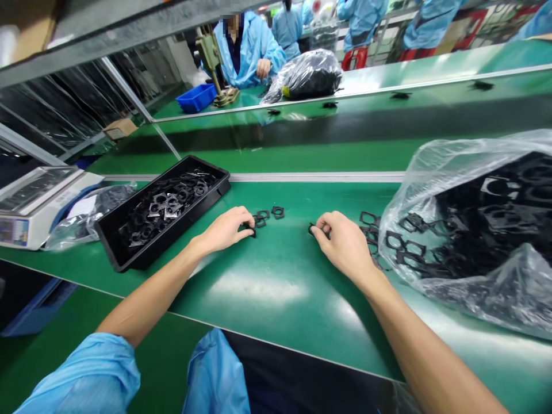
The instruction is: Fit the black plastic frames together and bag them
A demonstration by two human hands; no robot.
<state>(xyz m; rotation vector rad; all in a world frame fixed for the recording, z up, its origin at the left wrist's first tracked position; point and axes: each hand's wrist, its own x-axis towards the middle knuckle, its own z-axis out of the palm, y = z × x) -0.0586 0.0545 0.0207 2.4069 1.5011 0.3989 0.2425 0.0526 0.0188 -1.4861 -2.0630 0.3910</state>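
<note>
My left hand [228, 229] is closed on a small black plastic part [253, 233], mostly covered by the fingers. Just beyond these fingertips, several black frame-shaped parts with round openings [278, 212] lie on the green tabletop [267, 310]. My right hand [340, 238] pinches another black plastic part [311, 229] between thumb and fingers; only its edge shows. To the right of that hand, more loose black frames [370, 218] lie by the mouth of a clear plastic bag [414, 167] full of the same parts.
A black tray [118, 253] holding many black parts stands at left, near a bagged bundle [92, 210] and a scale [21, 230]. Beyond a metal strip, small black parts [330, 105] lie on a green belt. Across it, a person in blue [245, 49] sits by a hand press [211, 63].
</note>
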